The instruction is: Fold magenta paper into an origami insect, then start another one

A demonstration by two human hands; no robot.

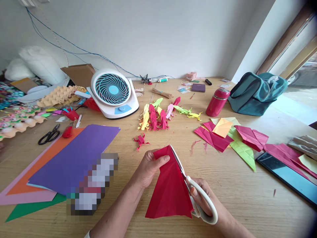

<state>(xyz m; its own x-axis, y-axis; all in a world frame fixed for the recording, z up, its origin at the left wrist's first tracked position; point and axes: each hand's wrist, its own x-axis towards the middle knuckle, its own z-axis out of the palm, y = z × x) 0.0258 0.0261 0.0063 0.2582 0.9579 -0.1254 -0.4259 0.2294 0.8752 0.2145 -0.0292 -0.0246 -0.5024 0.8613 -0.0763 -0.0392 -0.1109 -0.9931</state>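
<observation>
A creased sheet of red paper (168, 191) is pinched by its upper end in my left hand (151, 168), thumb on top. My right hand (204, 195) grips white-handled scissors (203, 201), with fingers through the loops. Their blades lie along the right edge of the red paper, tips near its top corner beside my left thumb. Just beyond my hands sits a small red folded-paper figure (141, 141). Farther back stands a cluster of folded-paper figures (153, 117) in red, yellow, green and pink.
Coloured paper sheets (76, 155), black scissors (49, 135) and a pixelated object (94, 185) lie left. A white fan (112, 92) stands behind them. Right are folded paper pieces (215, 137), a phone (287, 175), a red flask (218, 102) and a teal bag (257, 92).
</observation>
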